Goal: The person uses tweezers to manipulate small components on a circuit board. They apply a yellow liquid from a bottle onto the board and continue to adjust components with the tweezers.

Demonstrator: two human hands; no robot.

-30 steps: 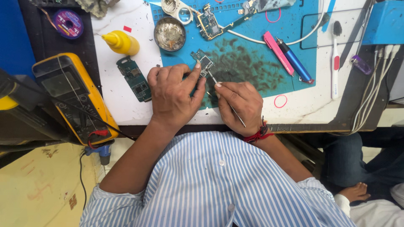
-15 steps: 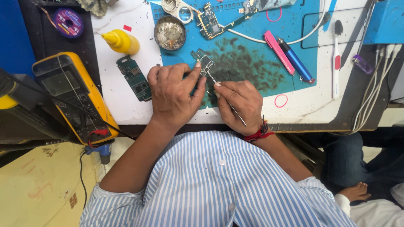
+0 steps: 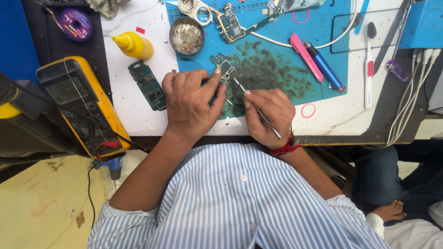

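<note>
Left hand (image 3: 190, 103) pins small board (image 3: 223, 67) to blue mat (image 3: 277, 69) under fingertip, grip pressed flat. Right hand (image 3: 267, 115) pinches tweezers (image 3: 256, 107), tip at board's edge, just beyond both grips.

Even, fairly bright, diffuse light falls from above on the white worktop (image 3: 138, 110) and the blue mat (image 3: 277, 69), with only short, soft shadows beneath the left hand (image 3: 191, 103) and right hand (image 3: 267, 115) and no strong glare, save a mild sheen on the yellow multimeter's (image 3: 80, 106) display at the left. Focus is sharp across the bench and the striped shirt (image 3: 240, 203) near the camera, with no visible motion blur. The wide lens bows the bench edges slightly toward the frame's corners, and the far-left and right margins fall darker.
</note>
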